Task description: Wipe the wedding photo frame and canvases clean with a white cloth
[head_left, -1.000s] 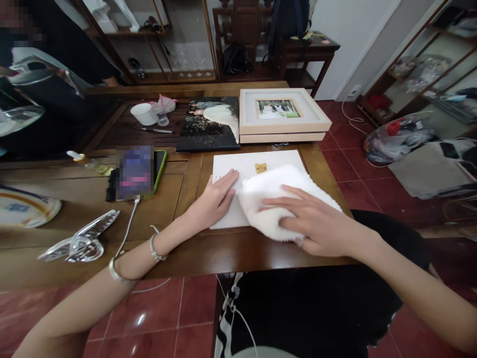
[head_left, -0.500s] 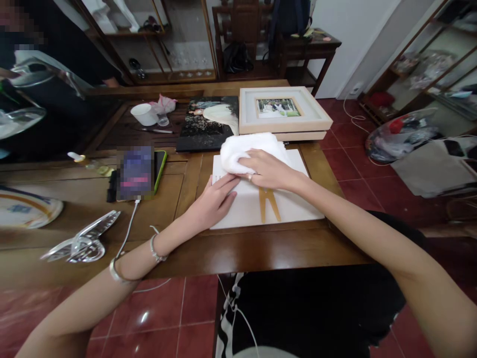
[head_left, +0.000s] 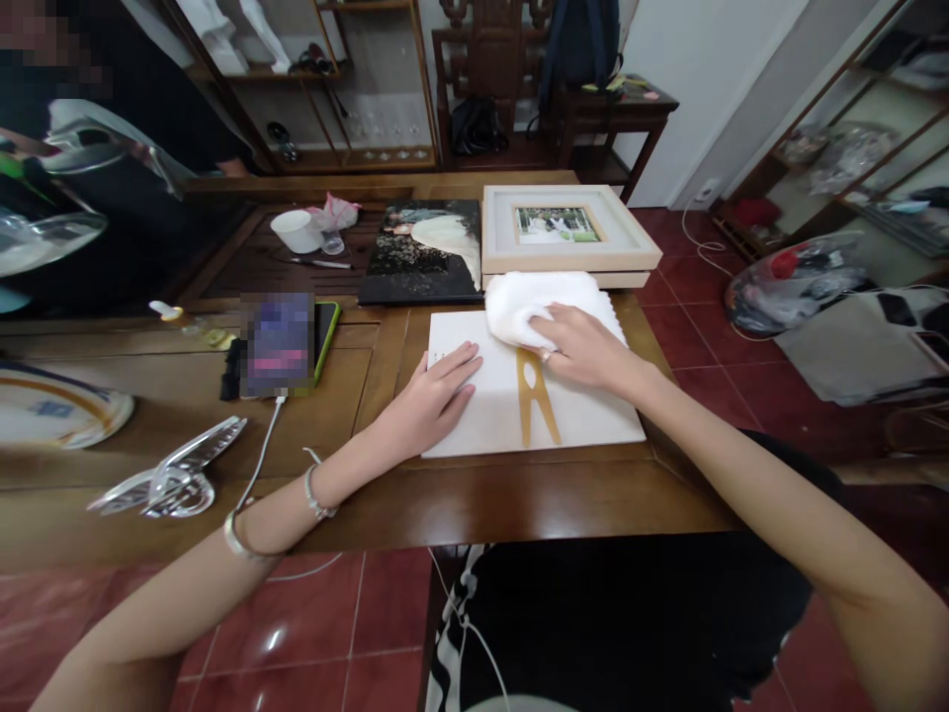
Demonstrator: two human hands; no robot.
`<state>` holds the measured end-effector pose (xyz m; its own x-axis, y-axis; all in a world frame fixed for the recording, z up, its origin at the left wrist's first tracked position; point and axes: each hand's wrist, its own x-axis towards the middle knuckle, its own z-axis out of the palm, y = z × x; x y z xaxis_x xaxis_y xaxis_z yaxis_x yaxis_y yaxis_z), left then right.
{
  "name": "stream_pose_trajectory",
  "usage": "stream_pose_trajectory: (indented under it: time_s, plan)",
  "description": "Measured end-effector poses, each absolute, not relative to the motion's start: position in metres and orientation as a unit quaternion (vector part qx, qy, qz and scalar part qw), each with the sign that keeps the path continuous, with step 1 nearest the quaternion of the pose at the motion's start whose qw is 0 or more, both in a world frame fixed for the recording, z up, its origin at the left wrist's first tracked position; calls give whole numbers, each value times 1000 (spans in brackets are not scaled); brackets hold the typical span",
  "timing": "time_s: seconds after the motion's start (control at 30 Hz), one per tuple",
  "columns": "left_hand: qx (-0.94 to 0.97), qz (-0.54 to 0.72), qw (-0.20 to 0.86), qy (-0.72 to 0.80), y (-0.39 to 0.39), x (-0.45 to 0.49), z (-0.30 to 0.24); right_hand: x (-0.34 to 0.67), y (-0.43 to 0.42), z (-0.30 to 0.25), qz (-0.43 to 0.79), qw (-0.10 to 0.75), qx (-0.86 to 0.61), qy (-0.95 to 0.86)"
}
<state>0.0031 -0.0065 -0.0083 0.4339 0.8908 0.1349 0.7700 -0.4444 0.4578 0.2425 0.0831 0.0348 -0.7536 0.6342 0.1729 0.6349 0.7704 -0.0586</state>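
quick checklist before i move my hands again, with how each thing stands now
1. Left hand on the board: ok, palm down near its left edge.
2. Right hand on the cloth: ok, fingers pressed into it.
3. Gold piece fully visible: not ok, cloth and hand hide its upper end.
4. Cloth clear of the frame: cannot tell, they overlap in this view.
5. Board inside the table edge nearest you: ok, bare wood shows between.
6. Cup clear of the board: ok, well apart.
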Motion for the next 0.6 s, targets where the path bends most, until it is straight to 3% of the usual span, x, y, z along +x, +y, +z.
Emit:
stream_pose_trajectory:
  time_s: [0.23, 0.6]
  plan:
    - [833, 180, 156, 500, -7, 3, -10, 304, 90, 24, 5, 101, -409, -907]
    - [831, 174, 157, 504, -7, 4, -9, 323, 58, 12, 78, 190, -358, -911]
